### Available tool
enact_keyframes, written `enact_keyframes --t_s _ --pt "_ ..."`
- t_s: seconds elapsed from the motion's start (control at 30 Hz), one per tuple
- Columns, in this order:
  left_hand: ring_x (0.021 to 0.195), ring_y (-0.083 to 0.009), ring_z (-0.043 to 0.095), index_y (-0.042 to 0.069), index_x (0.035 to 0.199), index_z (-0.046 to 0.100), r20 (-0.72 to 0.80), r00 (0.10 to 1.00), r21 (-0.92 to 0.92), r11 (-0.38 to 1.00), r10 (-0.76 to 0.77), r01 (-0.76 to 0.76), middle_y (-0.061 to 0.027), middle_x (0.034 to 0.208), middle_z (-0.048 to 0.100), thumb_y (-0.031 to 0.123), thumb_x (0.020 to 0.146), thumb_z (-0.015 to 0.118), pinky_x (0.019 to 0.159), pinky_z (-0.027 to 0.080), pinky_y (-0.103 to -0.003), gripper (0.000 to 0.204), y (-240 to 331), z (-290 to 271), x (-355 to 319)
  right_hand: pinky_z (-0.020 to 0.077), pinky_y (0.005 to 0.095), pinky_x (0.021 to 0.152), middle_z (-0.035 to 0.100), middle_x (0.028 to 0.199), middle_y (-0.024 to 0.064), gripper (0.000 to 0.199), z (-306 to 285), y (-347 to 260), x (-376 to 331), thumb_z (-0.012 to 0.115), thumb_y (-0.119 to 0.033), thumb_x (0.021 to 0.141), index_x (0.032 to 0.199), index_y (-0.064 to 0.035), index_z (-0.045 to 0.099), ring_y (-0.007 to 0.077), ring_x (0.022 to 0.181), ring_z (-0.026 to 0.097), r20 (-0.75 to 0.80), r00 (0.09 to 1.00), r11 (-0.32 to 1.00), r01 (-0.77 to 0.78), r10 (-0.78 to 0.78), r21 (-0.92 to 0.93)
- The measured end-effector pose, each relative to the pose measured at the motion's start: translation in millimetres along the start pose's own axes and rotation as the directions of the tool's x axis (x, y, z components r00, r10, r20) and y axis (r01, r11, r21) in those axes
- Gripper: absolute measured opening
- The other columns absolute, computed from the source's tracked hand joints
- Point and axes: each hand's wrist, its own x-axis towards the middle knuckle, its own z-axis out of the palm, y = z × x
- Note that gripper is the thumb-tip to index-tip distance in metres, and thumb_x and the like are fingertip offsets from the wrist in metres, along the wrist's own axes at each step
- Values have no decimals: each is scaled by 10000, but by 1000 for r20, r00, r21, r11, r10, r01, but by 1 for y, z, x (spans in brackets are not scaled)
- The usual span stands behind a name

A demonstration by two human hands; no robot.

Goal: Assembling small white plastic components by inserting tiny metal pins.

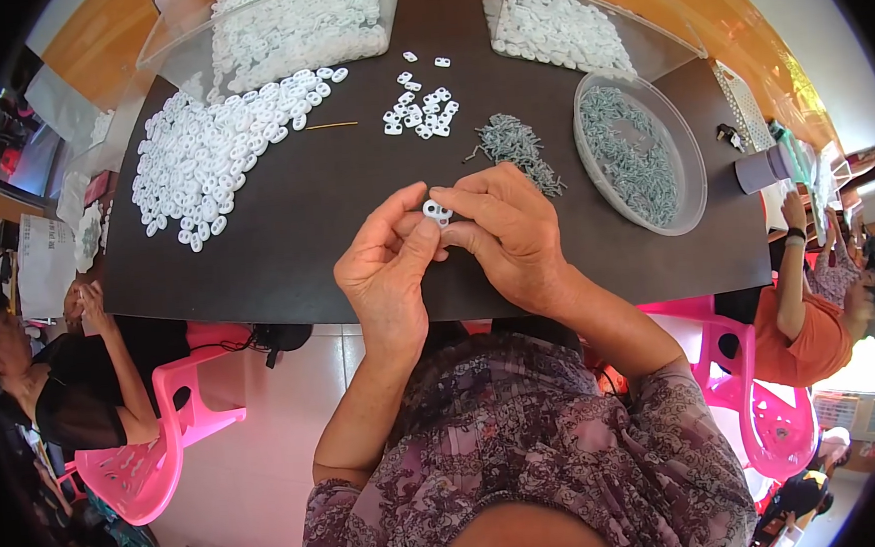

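Near the front of the dark table, my left hand pinches a small white plastic piece with round holes between thumb and fingers. My right hand closes on the same piece from the other side, its thumb and forefinger at the edge. Whether a screw is also in the fingers is hidden. Just beyond my hands lies a heap of grey screws. Farther back is a small group of white two-holed blocks. A large spread of white oval two-holed pieces covers the table's left part.
A round clear tub of grey screws stands at the right. Two clear bins with white pieces stand at the back. A thin yellowish stick, keys and a grey cup lie around. Other people sit at both sides.
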Motion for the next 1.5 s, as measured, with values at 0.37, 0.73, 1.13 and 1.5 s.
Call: enact_keyframes --t_s 0.37,0.73,1.13,1.5 --pt "711 -90 552 -41 1064 626 25 997 70 994 79 -81 -45 869 588 3 873 584 637 479 -203 202 -1 -1 -4 458 316 605 614 782 72 282 5 -3 -3 661 32 676 949 -27 627 223 703 558 -50 995 986 -82 90 147" --pt "755 -79 533 -46 1069 600 8 946 144 936 323 -321 -37 903 571 36 904 553 673 458 -198 190 -13 7 -8 434 316 578 608 779 79 265 8 -12 -8 649 40 708 964 -5 598 221 667 547 -87 986 962 -117 142 245" --pt "814 -86 539 -45 1029 568 -100 941 107 943 325 -314 -54 920 587 115 929 537 743 450 -221 192 -17 10 -13 428 322 573 596 812 102 297 15 -13 -5 675 21 700 977 17 569 241 659 532 -190 980 988 83 -57 130" --pt "768 -74 491 -43 1018 567 11 904 107 898 428 -427 -21 848 529 132 937 526 719 414 -211 197 -18 10 -19 428 279 561 598 855 101 188 14 -16 -13 632 -63 823 976 21 560 198 681 531 -193 980 985 86 -57 148"
